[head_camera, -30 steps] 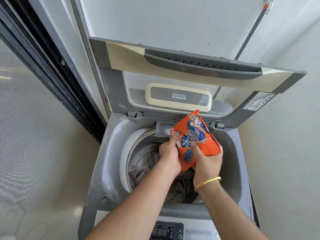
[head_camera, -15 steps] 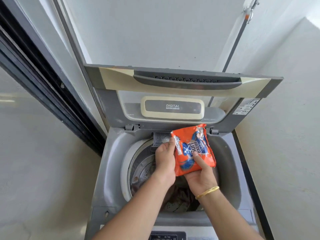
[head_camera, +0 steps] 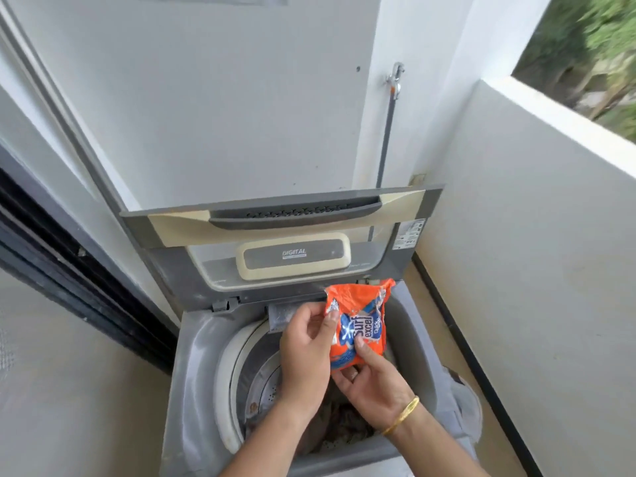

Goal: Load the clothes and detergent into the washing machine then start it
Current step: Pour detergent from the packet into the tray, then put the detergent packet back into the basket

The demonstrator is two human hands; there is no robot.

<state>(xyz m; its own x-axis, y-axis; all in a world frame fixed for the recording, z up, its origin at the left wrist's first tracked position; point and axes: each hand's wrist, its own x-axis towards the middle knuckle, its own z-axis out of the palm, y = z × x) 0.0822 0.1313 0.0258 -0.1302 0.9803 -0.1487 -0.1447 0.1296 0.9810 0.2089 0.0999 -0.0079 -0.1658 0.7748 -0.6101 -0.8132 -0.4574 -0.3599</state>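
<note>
Both hands grip the orange detergent packet (head_camera: 358,325) above the open washer (head_camera: 192,373): left hand (head_camera: 304,352) pinches its upper left edge, right hand (head_camera: 373,387) clamps its bottom; clothes (head_camera: 344,428) lie in the drum.

A white wall (head_camera: 213,108) rises at the back, marked with a few small dark specks. A grey pipe (head_camera: 384,142) runs down it on the right, hanging from a metal hook (head_camera: 395,77) with an orange band just below. To the left stands a dark sliding door frame (head_camera: 58,256), with a pale floor (head_camera: 69,390) beside it. On the right a low white parapet (head_camera: 537,208) runs along, a dark skirting strip (head_camera: 461,342) at its foot. Blurred green plants (head_camera: 592,46) show beyond the parapet.
</note>
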